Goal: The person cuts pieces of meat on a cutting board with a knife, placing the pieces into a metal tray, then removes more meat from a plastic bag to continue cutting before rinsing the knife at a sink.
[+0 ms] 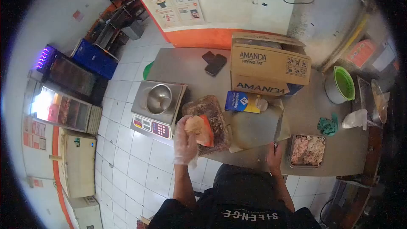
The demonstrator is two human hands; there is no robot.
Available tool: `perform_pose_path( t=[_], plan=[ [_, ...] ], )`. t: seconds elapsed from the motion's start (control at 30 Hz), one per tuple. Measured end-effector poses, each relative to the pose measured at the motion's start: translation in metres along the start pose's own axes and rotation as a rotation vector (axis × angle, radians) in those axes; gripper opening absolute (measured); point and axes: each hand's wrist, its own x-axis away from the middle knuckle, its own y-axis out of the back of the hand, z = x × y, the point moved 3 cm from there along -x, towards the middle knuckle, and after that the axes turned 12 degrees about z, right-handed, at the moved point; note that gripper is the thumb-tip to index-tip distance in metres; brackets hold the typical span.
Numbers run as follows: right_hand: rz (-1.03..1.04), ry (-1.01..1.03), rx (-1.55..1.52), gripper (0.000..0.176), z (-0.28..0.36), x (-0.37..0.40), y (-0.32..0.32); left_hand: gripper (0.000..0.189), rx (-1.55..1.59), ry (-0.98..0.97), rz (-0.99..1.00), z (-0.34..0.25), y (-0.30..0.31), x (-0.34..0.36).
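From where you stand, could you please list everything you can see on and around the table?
table: one, grey steel, centre
cardboard box: one, brown, back of the table
phones: two, dark, left of the box
scale: one, steel, table's left end
blue packet: one, blue and yellow, before the box
meat tray: one, pinkish mince, front right
cloth: one, green, right
colander: one, green, far right
left hand: clear glove, holding an orange-tan packet
right hand: bare, at the table's near edge

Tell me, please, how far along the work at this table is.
Done: the tray already holds chopped meat. In hand: the gloved left hand holds a tan-and-orange piece over the dark block; the right hand rests at the table edge. Left: the scale bowl looks empty.
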Motion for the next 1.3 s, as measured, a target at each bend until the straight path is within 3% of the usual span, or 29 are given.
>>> perform_pose_path(
  t=[0.1,0.17,0.23,0.3,0.33,0.4,0.5,0.6,0.67,0.73,0.8,0.87,0.9,1.0,1.07,1.1,1.17,1.3],
  plan=[
    [-0.003,-0.001,-0.01,0.028,0.018,0.002,0.014,0.04,0.479,0.068,-0.079,-0.112,-0.018,0.004],
    [-0.043,0.101,0.117,0.027,0.007,0.001,0.028,0.044,0.399,-0.067,-0.083,-0.161,-0.028,0.012],
    [-0.083,0.098,0.158,0.028,0.023,0.013,0.037,0.032,0.564,-0.171,-0.05,-0.194,-0.051,0.024],
    [-0.107,0.054,0.133,0.029,0.019,0.016,0.047,0.028,0.903,-0.013,0.408,-0.222,-0.059,0.01],
    [-0.117,0.009,0.086,0.03,0.001,0.016,0.053,0.029,1.076,0.199,0.579,-0.229,-0.068,0.012],
    [-0.152,-0.028,0.098,0.033,-0.009,0.023,0.07,0.035,1.159,0.404,0.72,-0.237,-0.087,0.011],
    [-0.196,-0.044,0.245,0.036,0.002,0.027,0.077,0.035,0.714,-0.032,0.742,-0.228,-0.118,0.008],
    [-0.219,-0.068,0.297,0.038,0.001,0.027,0.083,0.036,0.276,-0.255,0.708,-0.204,-0.146,-0.007],
    [-0.252,-0.011,0.295,0.039,-0.01,0.023,0.081,0.038,0.344,0.088,0.75,-0.166,-0.178,-0.011],
    [-0.256,-0.024,0.254,0.038,-0.003,0.02,0.078,0.041,0.097,-0.103,0.648,-0.128,-0.212,-0.026],
    [-0.235,-0.035,0.268,0.036,-0.003,0.017,0.078,0.054,-0.037,0.084,0.738,-0.057,-0.255,-0.038],
    [-0.206,-0.043,0.332,0.034,-0.013,0.007,0.075,0.069,-0.737,-0.027,0.594,0.029,-0.276,-0.019],
    [-0.207,-0.038,0.373,0.032,-0.015,0.0,0.075,0.075,-0.779,0.163,0.648,0.057,-0.279,-0.011],
    [-0.202,-0.05,0.529,0.028,-0.01,-0.015,0.072,0.088,-0.658,0.624,0.77,0.047,-0.264,-0.007],
    [-0.176,-0.072,0.679,0.026,0.006,-0.03,0.07,0.093,-0.636,0.763,0.73,0.061,-0.263,0.003],
    [-0.246,0.035,0.724,0.029,0.012,-0.039,0.067,0.095,-0.695,0.764,0.658,0.102,-0.273,0.015],
    [-0.381,0.257,0.81,0.034,0.014,-0.055,0.059,0.098,-0.734,0.804,0.557,0.122,-0.276,0.023],
    [-0.363,0.258,0.913,0.039,-0.02,-0.081,0.043,0.104,-0.721,0.771,0.51,0.152,-0.28,0.027]
  ],
)
